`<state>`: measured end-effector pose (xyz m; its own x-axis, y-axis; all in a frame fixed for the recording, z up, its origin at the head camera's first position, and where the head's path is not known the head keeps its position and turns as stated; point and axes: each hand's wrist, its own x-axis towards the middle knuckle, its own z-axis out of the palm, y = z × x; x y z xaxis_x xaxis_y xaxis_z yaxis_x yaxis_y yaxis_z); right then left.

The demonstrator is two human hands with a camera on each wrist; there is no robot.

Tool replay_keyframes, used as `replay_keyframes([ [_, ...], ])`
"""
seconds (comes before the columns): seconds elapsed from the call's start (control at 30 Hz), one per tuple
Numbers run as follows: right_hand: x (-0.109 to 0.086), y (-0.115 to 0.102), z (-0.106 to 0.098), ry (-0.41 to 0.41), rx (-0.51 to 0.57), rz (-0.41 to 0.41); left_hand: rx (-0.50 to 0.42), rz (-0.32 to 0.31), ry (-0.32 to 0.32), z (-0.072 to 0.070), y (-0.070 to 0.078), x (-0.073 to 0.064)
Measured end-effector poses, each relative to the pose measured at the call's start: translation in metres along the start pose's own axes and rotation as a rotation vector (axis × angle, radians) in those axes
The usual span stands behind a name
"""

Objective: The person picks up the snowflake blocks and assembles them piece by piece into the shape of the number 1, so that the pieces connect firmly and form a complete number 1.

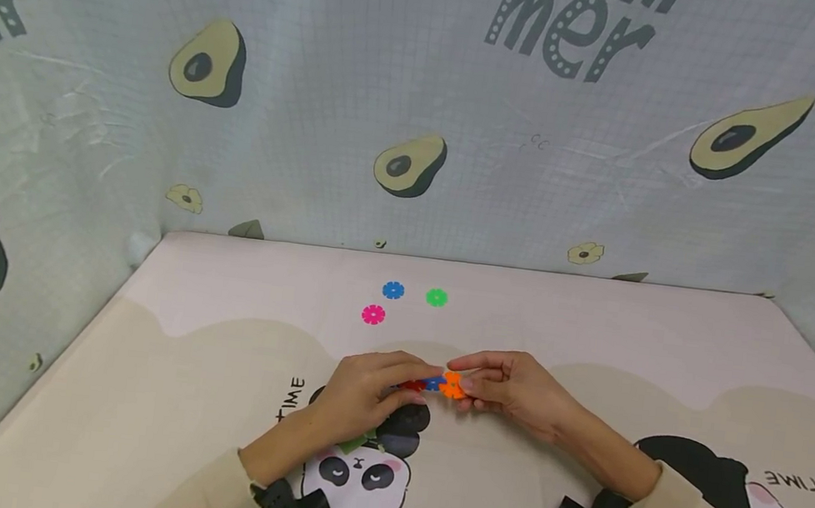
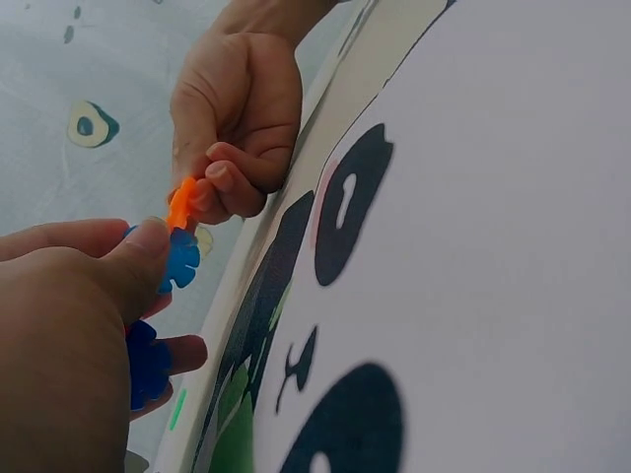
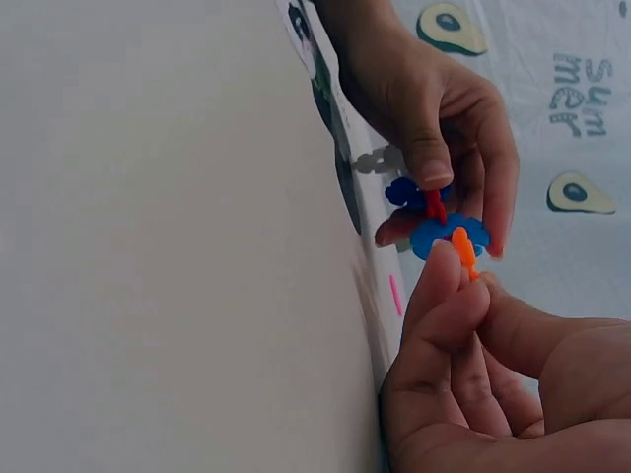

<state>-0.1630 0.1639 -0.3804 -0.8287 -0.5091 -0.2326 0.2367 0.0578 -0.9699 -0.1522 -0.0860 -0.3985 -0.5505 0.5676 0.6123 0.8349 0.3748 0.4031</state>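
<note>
Two pinching grips: right hand (image 1: 513,388) on the orange disc (image 1: 452,385), left hand (image 1: 368,382) on the red disc (image 3: 435,205) left of it. Probably light, stiff, so grab rims.

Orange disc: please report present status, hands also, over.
Right hand pinches orange disc. Left hand holds red disc, light-blue disc and dark-blue disc attached. Orange disc touches light-blue disc; full joining unclear. Nothing visibly in the way.
</note>
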Motion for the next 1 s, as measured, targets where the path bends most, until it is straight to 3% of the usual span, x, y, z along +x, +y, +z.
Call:
replay_keyframes([
  [0.27,0.006,-0.007,-0.009,0.033,-0.136,0.003,0.024,0.021,0.017,0.002,0.0,0.001],
  [0.53,0.032,-0.018,-0.013,0.143,-0.431,-0.139,0.033,0.011,0.014,0.002,-0.001,-0.001],
  [0.77,0.059,-0.02,-0.006,0.05,-0.578,-0.279,0.042,0.003,0.001,0.001,0.0,-0.002],
  [1.0,0.08,-0.023,-0.002,-0.052,-0.714,-0.359,0.043,0.02,0.005,0.002,0.0,-0.002],
])
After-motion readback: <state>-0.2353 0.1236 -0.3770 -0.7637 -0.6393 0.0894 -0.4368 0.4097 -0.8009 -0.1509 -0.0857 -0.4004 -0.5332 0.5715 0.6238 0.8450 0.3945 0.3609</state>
